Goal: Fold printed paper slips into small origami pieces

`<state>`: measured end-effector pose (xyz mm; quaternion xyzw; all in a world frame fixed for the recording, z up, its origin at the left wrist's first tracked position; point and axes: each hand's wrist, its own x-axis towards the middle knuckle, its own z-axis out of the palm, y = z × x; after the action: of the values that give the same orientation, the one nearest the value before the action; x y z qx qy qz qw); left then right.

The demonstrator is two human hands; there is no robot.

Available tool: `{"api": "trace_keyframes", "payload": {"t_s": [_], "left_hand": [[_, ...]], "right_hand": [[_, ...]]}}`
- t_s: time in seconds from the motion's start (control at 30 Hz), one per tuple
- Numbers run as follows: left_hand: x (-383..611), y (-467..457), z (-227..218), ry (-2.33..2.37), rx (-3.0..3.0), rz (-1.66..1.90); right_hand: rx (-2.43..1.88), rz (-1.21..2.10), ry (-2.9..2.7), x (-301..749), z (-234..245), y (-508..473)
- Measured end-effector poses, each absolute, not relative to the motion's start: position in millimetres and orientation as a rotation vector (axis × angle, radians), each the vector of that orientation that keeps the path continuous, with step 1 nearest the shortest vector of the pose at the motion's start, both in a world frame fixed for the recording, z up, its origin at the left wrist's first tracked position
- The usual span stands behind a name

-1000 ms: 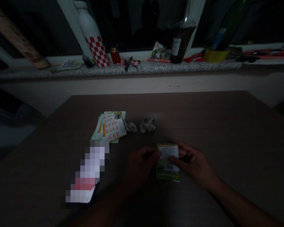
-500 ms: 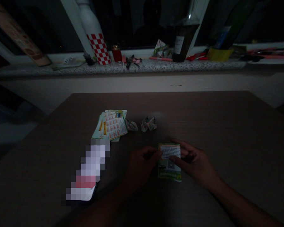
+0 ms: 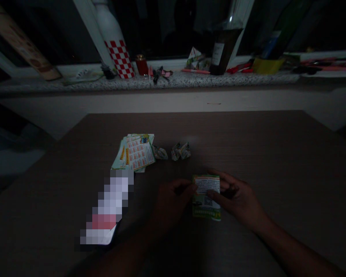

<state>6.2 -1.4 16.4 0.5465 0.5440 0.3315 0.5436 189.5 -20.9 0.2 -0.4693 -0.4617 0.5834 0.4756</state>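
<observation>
Between my hands is a small printed paper card (image 3: 206, 209), green and white with lines of text and a square code. My left hand (image 3: 171, 200) pinches its left edge between thumb and fingers. From the other side my right hand (image 3: 239, 198) grips it, thumb on the front and fingers behind. Beyond them on the table stand a folded paper piece (image 3: 181, 151) with pointed ends and a second folded paper piece (image 3: 160, 153) to its left. That second piece touches a stack of printed cards (image 3: 140, 154).
A phone (image 3: 106, 239) with a blurred-out screen lies on the wooden table (image 3: 248, 142), left of my hands. Along the granite windowsill (image 3: 187, 81) stand a red-and-white checked bottle (image 3: 119, 55), a small red jar (image 3: 142, 65), a dark labelled cup (image 3: 220, 54) and a yellow container (image 3: 266, 66).
</observation>
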Motion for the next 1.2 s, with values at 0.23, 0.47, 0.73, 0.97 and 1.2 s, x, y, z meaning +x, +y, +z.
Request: {"api": "trace_keyframes", "payload": {"t_s": [0.23,0.47,0.73,0.97,1.2], "left_hand": [[7,-1,21,1.317,1.297,0.767],[6,-1,15,1.286,1.293,0.795],[6,-1,19,1.298,1.287,0.804],[5,0,16,1.330,1.306,0.808],[6,0,19,1.335,1.306,0.818]], "right_hand": [[-1.143,1.435,-1.138,190,-1,-20],[-1.194,1.418,-1.123,190,2,-20],[-1.297,1.403,-1.084,195,1,-16],[-1.323,1.454,-1.053,196,9,-14],[-1.275,1.482,-1.055,197,6,-15]]}}
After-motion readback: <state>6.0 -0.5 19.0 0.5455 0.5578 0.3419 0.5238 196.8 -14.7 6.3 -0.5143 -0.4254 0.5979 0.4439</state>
